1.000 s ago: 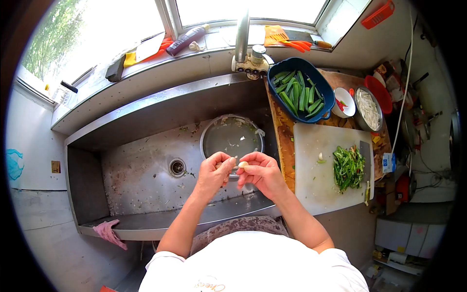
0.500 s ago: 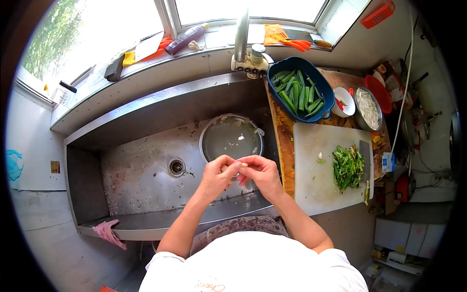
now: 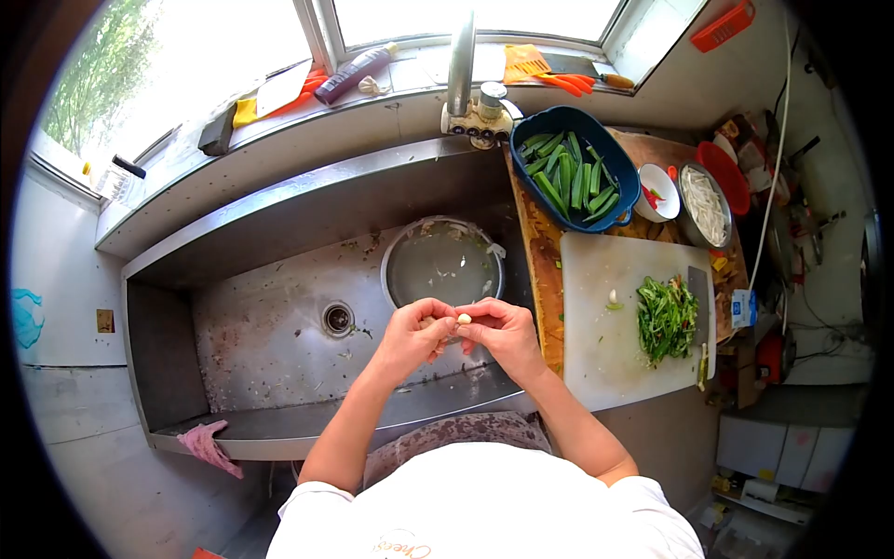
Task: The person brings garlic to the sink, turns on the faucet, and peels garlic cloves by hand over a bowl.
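Note:
Over the sink's front part, my left hand (image 3: 410,337) and my right hand (image 3: 506,337) meet fingertip to fingertip. Pinched between them is a small pale garlic clove (image 3: 464,319). Something pale also shows in the curl of my left fingers, too small to make out. Just beyond my hands a round metal bowl (image 3: 386,270) of cloudy water sits in the sink, with pale bits floating in it. To the right, a white cutting board (image 3: 596,359) carries chopped greens (image 3: 666,321) and another small garlic clove (image 3: 613,294).
The steel sink (image 3: 251,307) has scraps around its drain (image 3: 338,320). A blue basin (image 3: 531,191) of okra, a white bowl (image 3: 659,207) with red pieces and a metal bowl (image 3: 705,205) of pale strips stand behind the board. The faucet (image 3: 461,74) rises at the back.
My fingers have shifted slightly around the garlic clove, which now shows more clearly between them. Both hands stay in nearly the same place.

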### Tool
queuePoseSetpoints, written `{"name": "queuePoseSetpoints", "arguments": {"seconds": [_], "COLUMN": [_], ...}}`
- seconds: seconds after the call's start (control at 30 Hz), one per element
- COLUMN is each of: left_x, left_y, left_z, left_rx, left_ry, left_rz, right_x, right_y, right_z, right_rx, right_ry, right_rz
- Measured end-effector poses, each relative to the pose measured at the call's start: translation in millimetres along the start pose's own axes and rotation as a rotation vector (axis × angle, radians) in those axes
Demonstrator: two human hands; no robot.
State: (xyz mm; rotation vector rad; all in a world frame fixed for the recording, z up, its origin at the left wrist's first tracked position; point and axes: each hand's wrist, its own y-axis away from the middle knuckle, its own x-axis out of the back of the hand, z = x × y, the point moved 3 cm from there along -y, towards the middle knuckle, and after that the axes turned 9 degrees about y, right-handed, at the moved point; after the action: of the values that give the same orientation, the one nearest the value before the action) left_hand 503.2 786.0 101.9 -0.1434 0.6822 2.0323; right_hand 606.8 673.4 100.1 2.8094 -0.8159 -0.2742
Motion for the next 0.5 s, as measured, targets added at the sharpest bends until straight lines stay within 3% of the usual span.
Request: {"name": "queuePoseSetpoints", "arguments": {"seconds": [0.3, 0.37, 0.5], "left_x": [-3.3, -3.3, -5.6], "left_y": [5.0, 4.8, 4.4], "left_z": [4.0, 3.9, 6.8], "left_rx": [-0.413, -0.504, -0.386], "left_ry": [-0.460, -0.551, -0.444], "left_rz": [0.096, 0.117, 0.113], "right_x": [0.2, 0.2, -0.4], "right_y": [0.6, 0.9, 0.8], "right_z": [0.4, 3.7, 3.3], "right_rx": [0.123, 0.029, -0.018], "right_ry": [0.225, 0.154, -0.106], "right_rz": [0.053, 0.022, -0.054]}}
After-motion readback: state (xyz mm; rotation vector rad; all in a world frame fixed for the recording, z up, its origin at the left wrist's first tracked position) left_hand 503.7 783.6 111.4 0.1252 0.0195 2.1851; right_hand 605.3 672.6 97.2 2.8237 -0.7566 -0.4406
